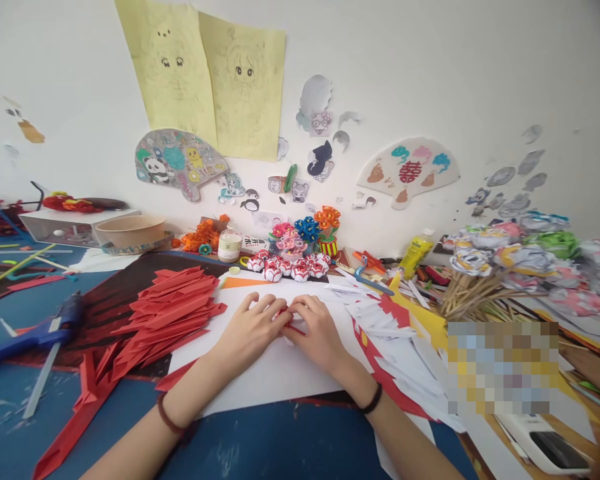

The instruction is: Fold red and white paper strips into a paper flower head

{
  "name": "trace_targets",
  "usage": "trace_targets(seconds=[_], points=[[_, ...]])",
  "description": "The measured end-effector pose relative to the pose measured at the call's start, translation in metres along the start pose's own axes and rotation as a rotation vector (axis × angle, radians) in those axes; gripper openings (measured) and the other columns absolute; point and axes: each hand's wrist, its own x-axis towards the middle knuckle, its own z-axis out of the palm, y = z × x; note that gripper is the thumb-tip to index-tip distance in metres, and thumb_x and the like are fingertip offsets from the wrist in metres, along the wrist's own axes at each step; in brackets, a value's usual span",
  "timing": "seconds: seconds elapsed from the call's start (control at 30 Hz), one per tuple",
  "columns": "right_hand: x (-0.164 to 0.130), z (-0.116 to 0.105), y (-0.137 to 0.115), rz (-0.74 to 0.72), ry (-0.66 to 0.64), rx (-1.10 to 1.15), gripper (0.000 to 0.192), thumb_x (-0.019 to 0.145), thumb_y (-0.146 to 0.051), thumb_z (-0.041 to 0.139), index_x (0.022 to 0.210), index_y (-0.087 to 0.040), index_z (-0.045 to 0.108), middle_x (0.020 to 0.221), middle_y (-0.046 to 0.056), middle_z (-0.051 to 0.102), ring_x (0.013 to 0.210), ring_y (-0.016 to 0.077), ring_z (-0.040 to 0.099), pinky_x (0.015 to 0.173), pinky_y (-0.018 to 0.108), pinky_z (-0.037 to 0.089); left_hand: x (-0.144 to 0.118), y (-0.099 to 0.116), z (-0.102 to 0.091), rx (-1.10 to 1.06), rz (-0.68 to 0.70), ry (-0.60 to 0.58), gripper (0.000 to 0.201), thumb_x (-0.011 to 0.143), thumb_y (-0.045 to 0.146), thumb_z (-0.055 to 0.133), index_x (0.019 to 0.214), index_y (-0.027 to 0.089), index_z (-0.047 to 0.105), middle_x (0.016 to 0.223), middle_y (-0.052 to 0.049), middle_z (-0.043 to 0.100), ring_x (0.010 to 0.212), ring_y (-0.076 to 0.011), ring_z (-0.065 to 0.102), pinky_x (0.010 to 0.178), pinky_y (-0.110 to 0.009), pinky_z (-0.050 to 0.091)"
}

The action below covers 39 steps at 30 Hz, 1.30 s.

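Observation:
Over a white paper sheet (260, 380), my left hand (255, 323) and my right hand (320, 330) meet fingertip to fingertip. Both are closed on a small piece of folded red and white paper (295, 327), mostly hidden by the fingers. Left of my left hand lies a pile of folded red paper strips (173, 307). Folded white paper strips (380, 317) are heaped to the right of my right hand. Just beyond the hands sits a row of small red and white paper flowers (300, 269).
At the left lies a blue glue gun (55, 330) with a glue stick. Behind are a bowl (130, 233), a jar (229, 247), coloured flowers (307, 230) and a yellow bottle (417, 253). Paper flowers on sticks (510, 260) stand right; another person's hand (595, 373) shows at the edge.

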Motion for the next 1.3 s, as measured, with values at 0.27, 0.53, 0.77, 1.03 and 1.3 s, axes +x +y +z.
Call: trace_targets(seconds=[0.27, 0.53, 0.77, 1.03, 1.3], points=[[0.001, -0.003, 0.004, -0.027, -0.021, 0.039, 0.013, 0.085, -0.023, 0.068, 0.078, -0.02, 0.057, 0.097, 0.003, 0.059, 0.091, 0.0205, 0.055, 0.082, 0.033, 0.043, 0.001, -0.001, 0.001, -0.02, -0.021, -0.008, 0.012, 0.093, 0.033, 0.057, 0.101, 0.024, 0.059, 0.115, -0.003, 0.062, 0.104, -0.0232, 0.054, 0.087, -0.042, 0.034], [0.002, -0.005, 0.01, 0.004, -0.054, 0.213, 0.015, 0.092, -0.023, 0.058, 0.077, -0.021, 0.054, 0.092, 0.001, 0.059, 0.081, 0.0159, 0.059, 0.073, 0.027, 0.044, 0.0, 0.0, 0.002, -0.061, -0.051, 0.003, 0.008, 0.094, 0.028, 0.055, 0.099, 0.022, 0.059, 0.11, -0.001, 0.064, 0.101, -0.0221, 0.055, 0.088, -0.041, 0.034], [0.002, -0.007, 0.01, 0.071, -0.001, 0.154, 0.018, 0.092, -0.027, 0.059, 0.075, -0.021, 0.054, 0.082, -0.001, 0.055, 0.072, 0.0139, 0.055, 0.068, 0.026, 0.041, -0.002, 0.021, -0.001, -0.149, -0.291, 0.08, 0.033, 0.094, 0.047, 0.048, 0.091, 0.016, 0.061, 0.088, -0.006, 0.067, 0.083, -0.0229, 0.059, 0.074, -0.038, 0.036], [0.002, -0.006, 0.01, 0.112, -0.001, 0.132, 0.015, 0.09, -0.023, 0.061, 0.076, -0.021, 0.056, 0.089, -0.002, 0.057, 0.074, 0.0131, 0.056, 0.067, 0.025, 0.04, -0.004, 0.04, 0.013, -0.091, -0.181, -0.165, 0.027, 0.096, 0.021, 0.039, 0.078, 0.016, 0.059, 0.067, -0.004, 0.064, 0.062, -0.0211, 0.062, 0.057, -0.033, 0.037], [0.006, -0.007, 0.013, 0.149, 0.042, 0.236, 0.014, 0.084, -0.016, 0.064, 0.071, -0.02, 0.063, 0.098, 0.0, 0.054, 0.083, 0.0143, 0.058, 0.072, 0.026, 0.042, -0.003, 0.041, 0.015, -0.129, -0.092, -0.252, 0.021, 0.093, 0.013, 0.039, 0.08, 0.015, 0.055, 0.069, -0.005, 0.064, 0.059, -0.0207, 0.064, 0.055, -0.03, 0.044]])
